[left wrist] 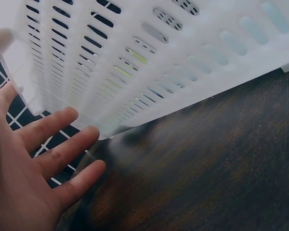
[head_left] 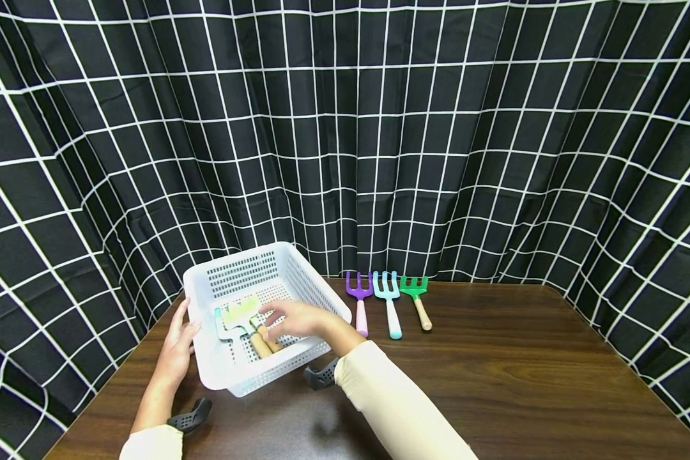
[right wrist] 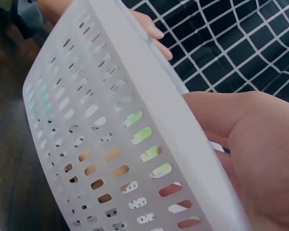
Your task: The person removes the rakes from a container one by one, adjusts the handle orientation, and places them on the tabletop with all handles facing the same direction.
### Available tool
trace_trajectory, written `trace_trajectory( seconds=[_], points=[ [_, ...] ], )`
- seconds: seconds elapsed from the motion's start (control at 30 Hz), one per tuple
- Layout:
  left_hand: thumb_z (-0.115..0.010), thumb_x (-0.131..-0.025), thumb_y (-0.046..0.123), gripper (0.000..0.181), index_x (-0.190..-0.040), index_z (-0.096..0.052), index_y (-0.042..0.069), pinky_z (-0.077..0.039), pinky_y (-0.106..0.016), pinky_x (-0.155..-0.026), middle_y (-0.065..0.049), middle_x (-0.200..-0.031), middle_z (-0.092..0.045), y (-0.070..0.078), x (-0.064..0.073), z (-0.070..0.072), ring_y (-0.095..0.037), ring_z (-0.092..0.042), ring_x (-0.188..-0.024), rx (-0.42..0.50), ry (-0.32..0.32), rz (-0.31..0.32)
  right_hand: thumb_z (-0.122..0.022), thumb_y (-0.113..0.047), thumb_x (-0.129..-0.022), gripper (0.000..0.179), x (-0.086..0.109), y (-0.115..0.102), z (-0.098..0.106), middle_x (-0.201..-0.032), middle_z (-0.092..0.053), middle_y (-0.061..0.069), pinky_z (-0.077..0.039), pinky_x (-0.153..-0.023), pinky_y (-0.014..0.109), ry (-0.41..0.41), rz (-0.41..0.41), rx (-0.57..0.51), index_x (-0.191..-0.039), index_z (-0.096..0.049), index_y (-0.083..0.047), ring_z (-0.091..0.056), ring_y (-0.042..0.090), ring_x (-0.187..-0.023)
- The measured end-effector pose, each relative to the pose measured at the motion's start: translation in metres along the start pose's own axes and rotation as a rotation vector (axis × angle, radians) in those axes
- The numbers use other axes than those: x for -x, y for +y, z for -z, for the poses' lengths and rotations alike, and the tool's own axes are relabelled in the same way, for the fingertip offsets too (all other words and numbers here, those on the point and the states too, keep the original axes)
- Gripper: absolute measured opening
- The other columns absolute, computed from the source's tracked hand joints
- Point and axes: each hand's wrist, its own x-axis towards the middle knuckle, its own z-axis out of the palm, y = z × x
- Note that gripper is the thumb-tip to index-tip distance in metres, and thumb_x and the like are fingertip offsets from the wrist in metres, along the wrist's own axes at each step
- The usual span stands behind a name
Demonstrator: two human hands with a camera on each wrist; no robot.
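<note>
A white slotted plastic basket (head_left: 316,287) stands at the left of the table. Inside lie several small garden tools: a pale yellow-green tool head (head_left: 243,311), a white-and-turquoise tool (head_left: 225,332), and two wooden handles (head_left: 260,345). My left hand (head_left: 176,348) rests against the basket's left side; three of its fingers (left wrist: 53,127) show spread and nearly straight beside the slotted wall. My right hand (head_left: 295,319) reaches over the near right rim into the basket, its fingertips close by the wooden handles. The basket wall hides those fingertips in the right wrist view.
To the basket's right lie three hand forks side by side: purple with a pink handle (head_left: 361,318), light blue with a white handle (head_left: 392,316), and green with a wooden handle (head_left: 422,314). A black white-gridded curtain (head_left: 414,179) hangs behind the dark wooden table (head_left: 512,358).
</note>
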Motion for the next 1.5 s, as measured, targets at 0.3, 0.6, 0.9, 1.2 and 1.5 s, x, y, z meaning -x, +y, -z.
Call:
trace_trajectory(
  seconds=[0.3,0.6,0.9,1.2,1.5],
  points=[
    [-0.035,-0.106,0.024,0.058,-0.157,-0.008,0.012,-0.046,-0.025,-0.071,-0.016,-0.119,-0.052,0.005,-0.003,-0.004,-0.002,-0.057,-0.092,-0.004,0.005,0.018,-0.07,-0.017,-0.088,0.054,-0.006,0.002,0.002,-0.122,-0.065,0.009,-0.038,-0.096,0.026,-0.137,-0.06,-0.034,-0.138,-0.051,-0.007,-0.059,0.009,-0.107],
    [-0.034,-0.106,0.023,0.058,-0.157,-0.007,0.012,-0.047,-0.024,-0.07,-0.025,-0.122,-0.048,0.002,-0.002,-0.002,0.0,-0.057,-0.089,-0.007,0.01,0.022,-0.068,-0.021,-0.088,0.053,-0.013,0.005,0.0,-0.121,-0.065,0.004,-0.04,-0.095,0.028,-0.188,-0.102,-0.003,-0.138,-0.053,-0.01,-0.059,0.01,-0.107],
    [-0.035,-0.106,0.023,0.058,-0.156,-0.01,0.009,-0.048,-0.025,-0.067,0.003,-0.107,-0.057,0.001,0.001,0.0,-0.001,-0.058,-0.087,0.022,0.015,-0.008,-0.065,-0.018,-0.086,0.051,-0.017,0.002,-0.006,-0.125,-0.063,0.003,-0.037,-0.094,0.022,-0.266,-0.118,0.237,-0.135,-0.055,-0.009,-0.056,0.008,-0.113],
    [-0.034,-0.106,0.024,0.058,-0.157,-0.009,0.012,-0.047,-0.025,-0.069,-0.01,-0.114,-0.051,0.002,0.0,-0.001,0.0,-0.057,-0.09,-0.009,0.014,0.015,-0.065,-0.02,-0.086,0.049,-0.018,0.004,-0.007,-0.127,-0.062,0.001,-0.035,-0.096,0.02,-0.266,-0.085,0.376,-0.133,-0.057,-0.01,-0.053,0.008,-0.116],
    [-0.034,-0.106,0.025,0.059,-0.157,-0.007,0.014,-0.046,-0.025,-0.071,-0.016,-0.12,-0.05,0.003,0.0,-0.003,0.0,-0.056,-0.092,-0.032,0.01,0.041,-0.069,-0.014,-0.081,0.041,-0.021,0.009,-0.008,-0.109,-0.068,-0.003,-0.041,-0.088,0.021,-0.078,-0.106,0.352,-0.122,-0.066,-0.009,-0.06,0.007,-0.099]
  ],
)
